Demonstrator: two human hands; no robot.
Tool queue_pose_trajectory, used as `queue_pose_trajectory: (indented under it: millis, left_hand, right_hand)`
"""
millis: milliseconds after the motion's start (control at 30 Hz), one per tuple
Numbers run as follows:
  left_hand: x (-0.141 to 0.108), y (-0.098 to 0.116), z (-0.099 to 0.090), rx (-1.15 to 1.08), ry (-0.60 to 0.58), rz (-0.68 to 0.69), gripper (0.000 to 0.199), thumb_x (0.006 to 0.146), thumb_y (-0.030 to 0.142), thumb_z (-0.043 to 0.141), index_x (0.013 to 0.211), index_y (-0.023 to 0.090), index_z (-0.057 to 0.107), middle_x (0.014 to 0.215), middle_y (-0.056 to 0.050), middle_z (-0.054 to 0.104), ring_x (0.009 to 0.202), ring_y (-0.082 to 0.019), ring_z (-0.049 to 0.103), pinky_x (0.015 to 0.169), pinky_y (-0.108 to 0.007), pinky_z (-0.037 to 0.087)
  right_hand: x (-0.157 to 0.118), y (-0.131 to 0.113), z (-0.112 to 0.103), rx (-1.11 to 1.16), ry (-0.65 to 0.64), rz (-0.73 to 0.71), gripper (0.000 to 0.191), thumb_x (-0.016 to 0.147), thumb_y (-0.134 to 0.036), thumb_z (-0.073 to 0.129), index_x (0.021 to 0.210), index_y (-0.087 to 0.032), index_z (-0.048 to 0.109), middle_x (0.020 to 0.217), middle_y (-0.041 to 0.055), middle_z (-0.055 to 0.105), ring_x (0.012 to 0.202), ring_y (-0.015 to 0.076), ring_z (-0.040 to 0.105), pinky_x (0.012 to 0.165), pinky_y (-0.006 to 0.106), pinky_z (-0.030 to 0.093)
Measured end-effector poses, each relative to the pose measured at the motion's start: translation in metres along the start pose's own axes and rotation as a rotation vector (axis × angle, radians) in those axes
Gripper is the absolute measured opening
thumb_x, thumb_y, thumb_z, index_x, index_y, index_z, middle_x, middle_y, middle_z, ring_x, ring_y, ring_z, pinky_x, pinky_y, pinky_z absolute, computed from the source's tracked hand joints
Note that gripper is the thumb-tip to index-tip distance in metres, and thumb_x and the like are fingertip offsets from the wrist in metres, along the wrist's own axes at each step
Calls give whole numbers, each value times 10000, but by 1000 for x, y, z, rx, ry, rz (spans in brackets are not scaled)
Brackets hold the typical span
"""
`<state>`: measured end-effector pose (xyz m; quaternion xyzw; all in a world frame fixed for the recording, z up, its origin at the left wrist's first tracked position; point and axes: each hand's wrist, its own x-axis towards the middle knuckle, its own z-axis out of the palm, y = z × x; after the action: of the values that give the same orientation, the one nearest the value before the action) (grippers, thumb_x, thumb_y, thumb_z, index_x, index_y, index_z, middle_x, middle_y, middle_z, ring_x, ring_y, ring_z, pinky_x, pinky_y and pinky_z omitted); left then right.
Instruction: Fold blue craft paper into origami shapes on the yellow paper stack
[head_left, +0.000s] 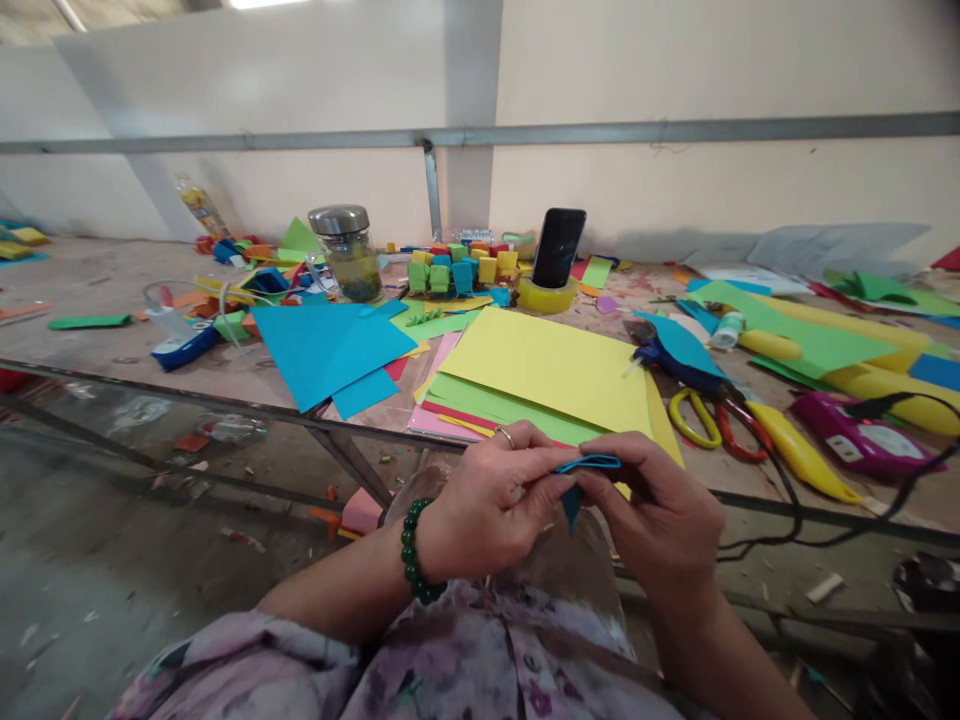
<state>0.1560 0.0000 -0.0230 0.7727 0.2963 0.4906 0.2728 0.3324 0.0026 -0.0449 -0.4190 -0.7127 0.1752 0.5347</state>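
Between my two hands is a small folded piece of blue paper, its loose end hanging down below the fingers. My left hand, with a green bead bracelet at the wrist, pinches its left side. Thumb and fingers of my right hand grip the right side. Both hands are just in front of the table edge. Behind them lies a stack of coloured sheets with yellow paper on top and green, red and pink below. Large blue sheets overlap the table edge to the left.
Scissors, a dark glue gun, a yellow tube-like object and a purple power box with cords lie at right. Farther back are a glass jar, small folded paper pieces and a phone propped on yellow tape.
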Motion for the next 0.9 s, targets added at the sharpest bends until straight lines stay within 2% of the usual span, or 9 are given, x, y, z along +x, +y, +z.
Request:
queue_pose_trajectory:
  millis: [333, 567, 767, 900]
  left_hand:
    - [-3, -4, 0, 73, -45, 20, 289, 971, 180, 447, 1168, 169, 658, 957, -96, 652, 916, -168, 599, 812, -270, 518]
    - [-5, -1, -2, 180, 2, 94, 308, 968, 163, 424, 1194, 147, 633, 951, -102, 645, 903, -165, 609, 808, -264, 542]
    - [-8, -1, -2, 201, 31, 155, 345, 956, 129, 430, 1253, 149, 604, 996, -110, 646, 923, -151, 620, 829, -251, 553]
    - [-9, 0, -2, 229, 31, 193, 343, 959, 144, 426, 1255, 162, 600, 974, -99, 646, 906, -150, 626, 807, -250, 564]
  right_hand:
    - [-1, -3, 1, 43, 11, 2, 165, 812, -158, 700, 957, -229, 664, 805, -8, 657, 632, 105, 627, 565, 212, 556]
    - [-4, -3, -2, 135, -12, 60, 204, 822, -208, 697, 1023, -201, 659, 875, 41, 703, 660, 144, 680, 584, 257, 611]
    - [-4, -7, -5, 191, -9, 62, 123, 848, -190, 666, 968, -214, 669, 792, 10, 714, 527, 110, 651, 490, 216, 575]
    - [-4, -8, -5, 230, 52, 59, 92, 812, -183, 703, 899, -212, 709, 897, 53, 719, 586, 124, 651, 444, 216, 547]
